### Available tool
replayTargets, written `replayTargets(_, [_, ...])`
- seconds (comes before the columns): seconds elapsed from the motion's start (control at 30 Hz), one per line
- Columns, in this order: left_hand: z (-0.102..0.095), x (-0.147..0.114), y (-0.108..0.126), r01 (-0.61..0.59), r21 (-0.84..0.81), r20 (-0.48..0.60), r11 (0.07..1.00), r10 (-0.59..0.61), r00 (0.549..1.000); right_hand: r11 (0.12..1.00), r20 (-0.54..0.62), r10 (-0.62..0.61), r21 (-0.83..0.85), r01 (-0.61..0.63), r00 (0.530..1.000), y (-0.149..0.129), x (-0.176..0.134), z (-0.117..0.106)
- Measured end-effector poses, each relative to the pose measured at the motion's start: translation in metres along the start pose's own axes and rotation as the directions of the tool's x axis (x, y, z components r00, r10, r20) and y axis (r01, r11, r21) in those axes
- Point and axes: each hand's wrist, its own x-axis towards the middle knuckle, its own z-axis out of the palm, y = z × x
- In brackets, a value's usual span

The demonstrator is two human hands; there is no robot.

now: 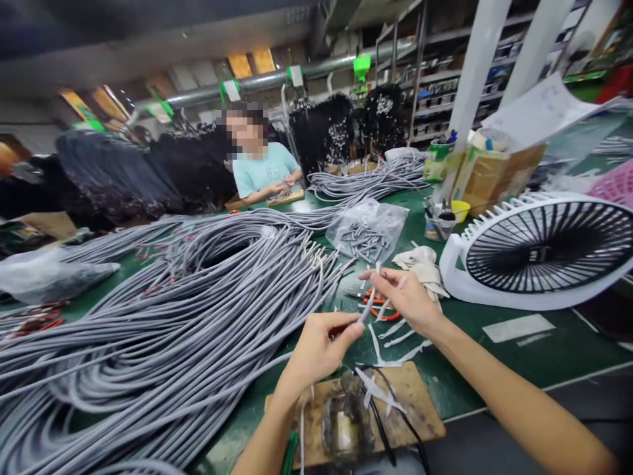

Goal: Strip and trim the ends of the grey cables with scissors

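My left hand [321, 346] pinches a short visible stretch of grey cable [366, 313] between thumb and fingers. The cable slants up towards my right hand [409, 297], whose fingers are closed around its whitish upper end. Pale strips stick out by the right fingers; their exact kind is hard to make out. Orange-handled pliers [390, 315] lie on the table just beneath the right hand. Several white strips [398, 338] are scattered below them. Nearer to me sits a wooden board [420, 402] bearing a metal block [346, 422] and black cords.
A large pile of grey cables [198, 316] covers the left of the green table [469, 356]. Behind my hands lies a clear bag [368, 227] of small grey pieces. A white fan [539, 254] stands at right, beside a cloth [422, 267]. Another person [267, 168] sits across the table.
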Motion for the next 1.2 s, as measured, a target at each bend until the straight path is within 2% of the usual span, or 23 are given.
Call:
replayTargets(0.07, [0.003, 0.000, 0.000, -0.006, 0.045, -0.006, 0.999, 0.006, 1.000, 0.990, 0.034, 0.037, 0.138, -0.041, 0.999, -0.001, -0.001, 0.001])
replayTargets(0.13, [0.005, 0.002, -0.001, 0.021, 0.015, -0.061, 1.000, -0.020, 0.998, 0.980, -0.005, 0.026, 0.197, -0.025, 1.000, -0.001, -0.004, 0.002])
replayTargets(0.23, [0.009, 0.004, -0.006, 0.048, -0.093, -0.171, 0.995, -0.064, 0.983, 0.983, -0.063, -0.024, 0.179, 0.035, 0.998, -0.002, -0.009, 0.004])
replayTargets(0.37, [0.015, 0.004, -0.010, -0.075, -0.064, -0.257, 0.995, 0.057, 0.965, 0.991, -0.070, -0.029, 0.127, 0.038, 0.997, -0.002, -0.012, 0.010])
replayTargets(0.47, [0.019, 0.002, -0.008, -0.113, -0.079, -0.243, 0.991, 0.090, 0.966, 0.993, -0.014, -0.009, 0.120, 0.011, 1.000, -0.001, -0.013, 0.015])
replayTargets(0.6, [0.022, -0.001, -0.005, -0.090, -0.158, -0.291, 0.983, 0.040, 0.956, 0.990, 0.082, 0.024, 0.140, -0.036, 0.996, 0.000, -0.015, 0.018])
replayTargets(0.7, [0.021, -0.002, -0.004, -0.066, -0.206, -0.309, 0.976, -0.001, 0.951, 0.993, 0.100, 0.019, 0.111, -0.030, 0.995, 0.001, -0.015, 0.018])
replayTargets(0.8, [0.019, -0.003, 0.000, -0.041, -0.176, -0.372, 0.983, -0.027, 0.928, 0.999, -0.005, -0.053, -0.012, 0.053, 0.999, 0.002, -0.017, 0.017])
replayTargets(0.9, [0.017, -0.005, 0.003, -0.043, -0.131, -0.463, 0.990, -0.023, 0.886, 0.955, -0.089, -0.220, -0.224, 0.196, 0.971, 0.000, -0.021, 0.015])
replayTargets(1.03, [0.016, -0.007, 0.004, -0.061, -0.085, -0.516, 0.994, 0.009, 0.857, 0.825, 0.009, -0.430, -0.402, 0.397, 0.903, -0.003, -0.029, 0.019])
replayTargets(1.1, [0.016, -0.008, 0.004, -0.071, -0.070, -0.527, 0.995, 0.024, 0.850, 0.795, 0.033, -0.468, -0.420, 0.437, 0.883, -0.003, -0.032, 0.022])
replayTargets(1.2, [0.016, -0.007, 0.003, -0.090, -0.040, -0.533, 0.995, 0.056, 0.845, 0.780, 0.040, -0.478, -0.439, 0.445, 0.878, -0.002, -0.033, 0.024])
